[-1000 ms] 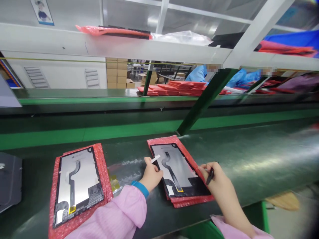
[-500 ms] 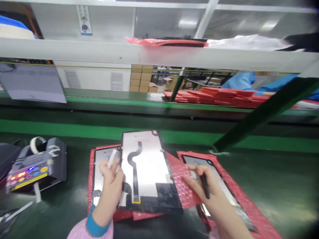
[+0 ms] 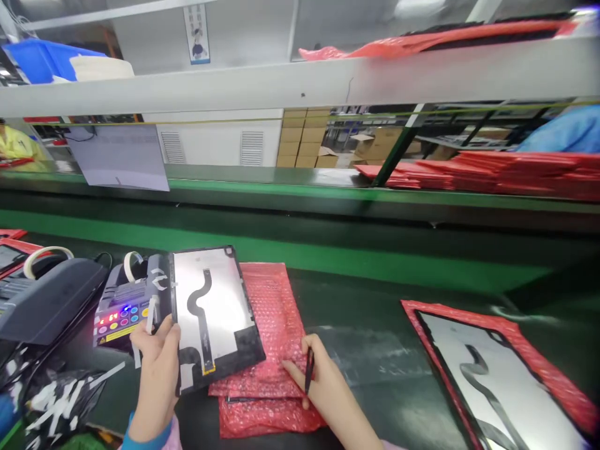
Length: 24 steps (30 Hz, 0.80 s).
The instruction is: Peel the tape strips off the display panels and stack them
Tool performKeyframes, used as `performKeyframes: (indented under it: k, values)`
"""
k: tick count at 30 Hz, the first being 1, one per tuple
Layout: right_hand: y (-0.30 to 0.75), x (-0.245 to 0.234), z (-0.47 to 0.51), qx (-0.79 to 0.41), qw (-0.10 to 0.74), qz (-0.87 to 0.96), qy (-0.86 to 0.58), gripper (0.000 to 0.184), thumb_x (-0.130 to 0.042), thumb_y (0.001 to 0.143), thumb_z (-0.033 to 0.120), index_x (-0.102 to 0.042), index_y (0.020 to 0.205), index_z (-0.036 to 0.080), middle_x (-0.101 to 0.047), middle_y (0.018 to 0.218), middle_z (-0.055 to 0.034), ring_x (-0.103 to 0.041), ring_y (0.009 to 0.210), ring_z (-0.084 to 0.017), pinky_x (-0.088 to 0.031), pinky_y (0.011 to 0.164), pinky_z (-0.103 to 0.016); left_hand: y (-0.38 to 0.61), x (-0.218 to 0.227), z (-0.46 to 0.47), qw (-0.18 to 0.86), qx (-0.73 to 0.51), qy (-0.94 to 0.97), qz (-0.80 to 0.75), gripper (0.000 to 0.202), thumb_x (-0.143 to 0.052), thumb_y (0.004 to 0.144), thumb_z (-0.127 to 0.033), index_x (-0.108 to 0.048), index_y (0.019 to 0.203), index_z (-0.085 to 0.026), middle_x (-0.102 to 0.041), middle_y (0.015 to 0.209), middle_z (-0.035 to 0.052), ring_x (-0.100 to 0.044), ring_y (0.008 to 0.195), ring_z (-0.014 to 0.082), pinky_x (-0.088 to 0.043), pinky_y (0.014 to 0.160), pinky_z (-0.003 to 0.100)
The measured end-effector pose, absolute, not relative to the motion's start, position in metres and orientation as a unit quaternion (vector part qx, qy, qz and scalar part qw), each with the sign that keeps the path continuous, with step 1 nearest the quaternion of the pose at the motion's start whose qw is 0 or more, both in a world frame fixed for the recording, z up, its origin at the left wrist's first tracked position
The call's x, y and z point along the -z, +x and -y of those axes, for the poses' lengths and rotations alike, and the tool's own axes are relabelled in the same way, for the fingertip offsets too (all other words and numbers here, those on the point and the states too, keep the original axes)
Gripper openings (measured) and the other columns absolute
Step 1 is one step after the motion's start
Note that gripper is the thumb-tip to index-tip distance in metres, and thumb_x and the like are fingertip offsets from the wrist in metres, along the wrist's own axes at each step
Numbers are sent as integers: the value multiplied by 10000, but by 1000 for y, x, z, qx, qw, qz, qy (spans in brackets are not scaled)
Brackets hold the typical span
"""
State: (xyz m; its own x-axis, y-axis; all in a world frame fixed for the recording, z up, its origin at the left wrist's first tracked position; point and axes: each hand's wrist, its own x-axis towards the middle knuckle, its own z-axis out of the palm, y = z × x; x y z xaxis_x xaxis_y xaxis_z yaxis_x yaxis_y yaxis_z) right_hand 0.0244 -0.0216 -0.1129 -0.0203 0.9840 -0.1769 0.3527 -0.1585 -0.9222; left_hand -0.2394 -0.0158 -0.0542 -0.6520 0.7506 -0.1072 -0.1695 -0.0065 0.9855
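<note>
My left hand (image 3: pixel 157 359) is closed on the left edge of a tablet display panel (image 3: pixel 222 297), held up at a tilt with its silvery back and dark curved flex cable towards me. A short white strip (image 3: pixel 150 314) sticks up from the same fingers. My right hand (image 3: pixel 319 375) is closed around a slim black pen-like tool (image 3: pixel 309 369), its exact kind unclear. Its fingertips rest on a red bubble-wrap bag (image 3: pixel 269 306), which lies over another red bag with a dark panel edge showing. Another display panel (image 3: pixel 497 375) lies on red bubble wrap at the right.
A grey tape dispenser (image 3: pixel 122 306) with lit buttons stands behind my left hand, beside a second dispenser (image 3: pixel 51 297). Scraps of white tape (image 3: pixel 59 400) lie at the lower left. Red bags (image 3: pixel 510 172) are stacked on the shelf beyond, crossed by a green post (image 3: pixel 396 150).
The view has swung left. My left hand has carried the panel left towards the dispenser. The red bag that my right hand was lifting now lies flat on the pile.
</note>
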Motion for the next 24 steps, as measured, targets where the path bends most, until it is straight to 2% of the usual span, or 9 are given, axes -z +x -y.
performKeyframes:
  k: [6, 8, 10, 12, 14, 16, 18, 21, 24]
  values:
    - [21, 100, 35, -424, 348, 585, -597, 211, -497, 817, 331, -294, 835, 279, -434, 617, 112, -409, 333, -90, -248, 359, -210, -223, 53, 11, 459, -596, 256, -607, 527, -730, 781, -356, -343, 1131, -285, -690, 1215, 60, -694, 980, 201, -549, 852, 339]
    - [20, 99, 38, -399, 358, 596, -597, 166, -478, 806, 279, -314, 835, 279, -441, 612, 99, -441, 397, -113, -295, 398, -219, -214, 64, 9, 469, -591, 279, -593, 520, -709, 801, -364, -319, 1134, -281, -685, 1213, 73, -704, 930, 186, -552, 804, 320]
    - [25, 98, 43, -367, 360, 610, -602, 157, -501, 808, 260, -346, 830, 275, -494, 633, 75, -523, 506, -144, -394, 490, -236, -206, 80, 7, 465, -592, 296, -587, 508, -692, 807, -362, -302, 1121, -277, -676, 1188, 82, -714, 890, 182, -557, 750, 307]
    - [38, 94, 48, -340, 363, 606, -621, 183, -546, 856, 315, -371, 826, 272, -603, 731, 29, -596, 620, -169, -468, 597, -261, -201, 97, 6, 454, -595, 307, -588, 505, -701, 788, -345, -300, 1085, -271, -668, 1127, 72, -720, 870, 185, -563, 724, 305]
    - [56, 91, 54, -318, 380, 569, -657, 252, -556, 921, 443, -393, 834, 272, -667, 801, -7, -641, 665, -185, -495, 644, -276, -197, 110, 5, 439, -603, 315, -587, 515, -721, 751, -319, -296, 1038, -269, -654, 1070, 49, -722, 875, 186, -571, 742, 313]
    - [76, 89, 61, -294, 420, 517, -685, 306, -493, 968, 557, -451, 877, 268, -680, 785, -21, -636, 625, -184, -494, 634, -282, -194, 119, 5, 428, -613, 316, -584, 528, -731, 717, -298, -277, 987, -273, -638, 1039, 31, -721, 887, 183, -573, 772, 318]
    - [91, 92, 66, -296, 453, 476, -693, 392, -408, 989, 623, -540, 983, 254, -661, 733, -19, -570, 528, -169, -472, 570, -286, -193, 124, 4, 417, -626, 316, -579, 540, -731, 693, -282, -248, 935, -277, -631, 1021, 23, -719, 906, 182, -573, 798, 323]
    - [101, 103, 69, -318, 463, 440, -701, 514, -431, 951, 686, -635, 1064, 229, -649, 742, -30, -513, 500, -163, -438, 500, -291, -192, 129, 4, 404, -638, 319, -572, 567, -733, 645, -225, -214, 868, -278, -637, 981, 18, -718, 941, 193, -573, 838, 338]
    - [101, 116, 65, -332, 462, 433, -699, 505, -601, 831, 722, -643, 958, 235, -648, 714, -27, -541, 533, -174, -434, 494, -289, -192, 135, 8, 390, -645, 330, -568, 576, -725, 612, -174, -197, 819, -274, -652, 948, 19, -723, 935, 198, -569, 864, 349]
